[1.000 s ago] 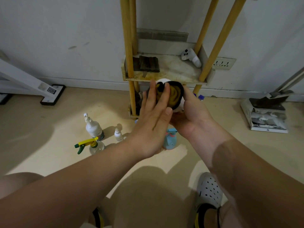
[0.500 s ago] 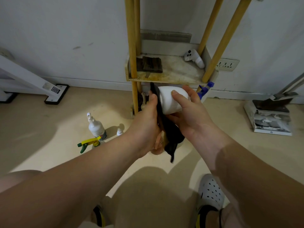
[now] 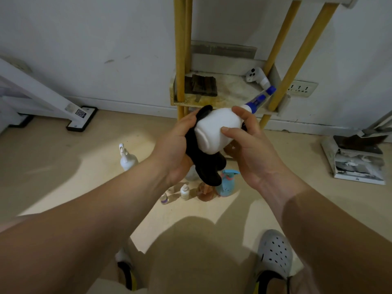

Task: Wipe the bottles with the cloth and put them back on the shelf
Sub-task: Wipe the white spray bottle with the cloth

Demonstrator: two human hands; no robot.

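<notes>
Shelf (image 3: 233, 92): a yellow-posted rack against the wall; its stained board carries a white controller (image 3: 255, 75) and a dark folded pad (image 3: 202, 85).
Right hand (image 3: 248, 145): curled round the white spray bottle (image 3: 216, 128), holding it tipped, blue nozzle (image 3: 259, 98) toward the shelf.
Left hand (image 3: 174, 149): grips the black cloth (image 3: 206, 166), pressing it to the bottle's left side.
White spray bottle: in the air before the shelf, between both hands.
Black cloth: bunched, its tail hanging below the bottle.
Floor bottles (image 3: 184, 192): a cluster directly beneath, unwiped by my reading.
Risk: the tipped bottle could slip from a one-handed hold and fall into the cluster, or the nozzle could catch a post on the way in.
</notes>
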